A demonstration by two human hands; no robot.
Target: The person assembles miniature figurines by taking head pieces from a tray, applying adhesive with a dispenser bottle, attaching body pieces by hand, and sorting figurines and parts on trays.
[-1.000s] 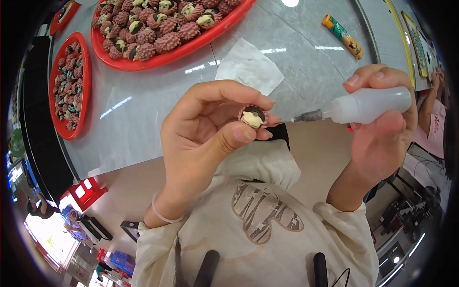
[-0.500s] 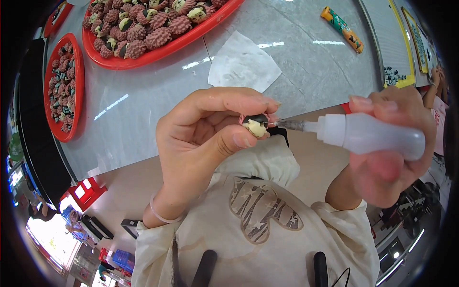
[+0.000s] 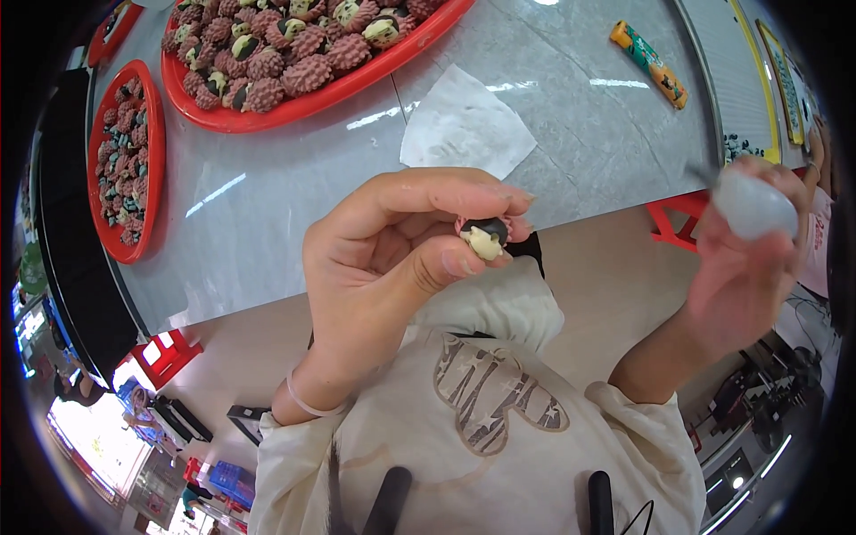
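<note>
Right of the left hand, its grip pinching a figurine, the right hand grasps the withdrawn squeeze bottle, leaving the figurine clear of its nozzle.

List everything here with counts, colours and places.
Table: one, grey, top half
Trays: three, red, upper left
Ridged pieces: many, pink, in trays
Sheet: one, white, middle of table
Tube: one, orange and green, upper right
Squeeze bottle: one, translucent white, right side
Small piece: one, pink, black and cream, centre
Crate: one, blue, lower left
Co-worker's garment: one, pink, right edge
Background: mostly too small to tell
Top: one, cream, lower centre
Left hand: one, centre, holding the small piece
Right hand: one, right side, holding the squeeze bottle
</note>
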